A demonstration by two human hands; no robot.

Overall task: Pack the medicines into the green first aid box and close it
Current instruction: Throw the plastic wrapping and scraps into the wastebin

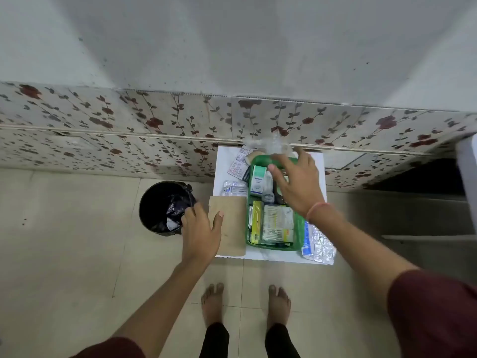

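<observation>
Black-lined bin (165, 206) on tiled floor (77, 254), beside white table (271, 257).

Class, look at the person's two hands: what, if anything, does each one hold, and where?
Left hand holds nothing; it rests open on the brown envelope. Right hand is spread above the green box; no grip shows.

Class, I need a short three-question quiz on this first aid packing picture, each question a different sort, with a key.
1. True or false: the green box is closed.
2. Which thing lies off the box's right side: A) bin, B) foil blister strip, C) brown envelope?
3. Fill in: the left hand rests partly on the brown ______.

Key
1. False; it is open, with cartons showing inside and the right hand over it.
2. B, the blister strip; the bin stands left.
3. Envelope.
</observation>
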